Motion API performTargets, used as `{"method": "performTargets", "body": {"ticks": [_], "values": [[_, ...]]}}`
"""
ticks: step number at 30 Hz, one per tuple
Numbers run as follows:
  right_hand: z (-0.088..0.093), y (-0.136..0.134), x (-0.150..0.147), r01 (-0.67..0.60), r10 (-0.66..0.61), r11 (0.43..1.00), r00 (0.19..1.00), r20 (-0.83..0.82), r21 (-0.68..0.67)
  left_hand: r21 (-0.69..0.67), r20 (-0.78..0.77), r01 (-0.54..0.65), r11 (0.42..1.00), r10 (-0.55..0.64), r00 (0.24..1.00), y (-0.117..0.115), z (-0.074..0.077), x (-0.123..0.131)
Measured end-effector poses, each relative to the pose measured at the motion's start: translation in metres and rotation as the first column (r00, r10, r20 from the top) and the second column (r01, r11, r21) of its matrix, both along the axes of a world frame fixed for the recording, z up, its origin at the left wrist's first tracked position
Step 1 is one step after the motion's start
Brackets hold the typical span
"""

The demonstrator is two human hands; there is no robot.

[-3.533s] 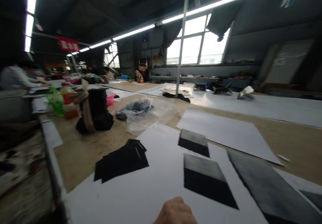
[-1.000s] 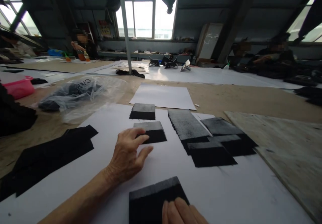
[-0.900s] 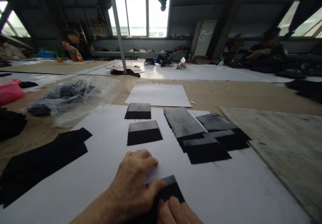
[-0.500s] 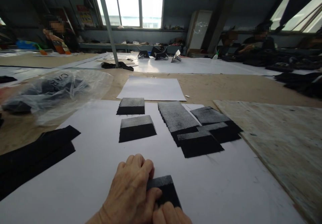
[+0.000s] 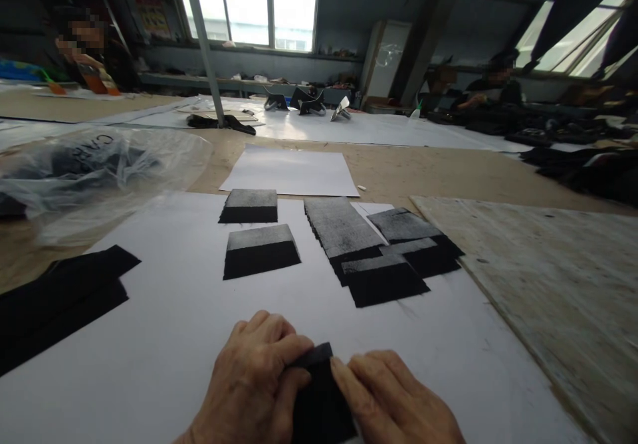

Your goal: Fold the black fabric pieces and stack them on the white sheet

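Note:
A black fabric piece (image 5: pixel 321 401) with a narrow grey band at its far edge lies on the white sheet (image 5: pixel 174 337) at the bottom middle. My left hand (image 5: pixel 256 371) is closed on its left side, thumb and fingers pinching near the far left corner. On the other side, my right hand (image 5: pixel 393 391) grips the right edge, fingertips close to the far right corner. Beyond my hands lie two separate black pieces, a near one (image 5: pixel 262 254) and a far one (image 5: pixel 249 206), both with grey bands. To their right several similar pieces (image 5: pixel 389 284) overlap.
Long black cloth strips (image 5: pixel 64 298) lie at the left, below a clear plastic bag (image 5: pixel 114 165) of dark material. A wooden board (image 5: pixel 548 271) borders the sheet on the right. A smaller white sheet (image 5: pixel 294 171) and a metal pole (image 5: pixel 204 52) stand farther back. Two people sit across the tables.
My right hand has moved up and right, from the near end of the fabric piece to its far right corner. My left hand stays on the left side. The view has shifted slightly right.

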State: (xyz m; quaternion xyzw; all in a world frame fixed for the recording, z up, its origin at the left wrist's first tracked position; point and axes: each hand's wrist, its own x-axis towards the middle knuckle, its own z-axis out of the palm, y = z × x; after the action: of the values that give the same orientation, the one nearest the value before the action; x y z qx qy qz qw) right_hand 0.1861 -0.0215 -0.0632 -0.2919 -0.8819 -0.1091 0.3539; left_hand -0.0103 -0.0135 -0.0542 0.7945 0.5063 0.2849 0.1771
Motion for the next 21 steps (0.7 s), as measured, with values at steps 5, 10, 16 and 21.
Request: {"method": "performTargets", "body": {"ticks": [5, 10, 16, 21], "values": [[0.0011, 0.0022, 0.005, 0.042, -0.046, 0.992, 0.999, 0.026, 0.12, 0.145, -0.023, 0.027, 0.989, -0.024, 0.999, -0.0007, -0.0008, 0.0], [0.002, 0.0015, 0.0069, 0.01, -0.009, 1.0, 0.996, 0.091, -0.003, 0.284, 0.02, 0.087, 0.955, -0.097, 0.995, 0.0034, -0.0019, 0.0034], [-0.0013, 0.0056, 0.0116, -0.017, 0.018, 1.0, 0.999, 0.037, -0.026, 0.392, -0.119, 0.281, 0.876, -0.255, 0.96, 0.0075, -0.0052, -0.0002], [0.0068, 0.0052, 0.0115, -0.023, 0.042, 0.993, 0.984, 0.172, -0.112, 0.421, -0.233, 0.323, 0.847, -0.243, 0.942, 0.0081, -0.0005, 0.0011]]}}
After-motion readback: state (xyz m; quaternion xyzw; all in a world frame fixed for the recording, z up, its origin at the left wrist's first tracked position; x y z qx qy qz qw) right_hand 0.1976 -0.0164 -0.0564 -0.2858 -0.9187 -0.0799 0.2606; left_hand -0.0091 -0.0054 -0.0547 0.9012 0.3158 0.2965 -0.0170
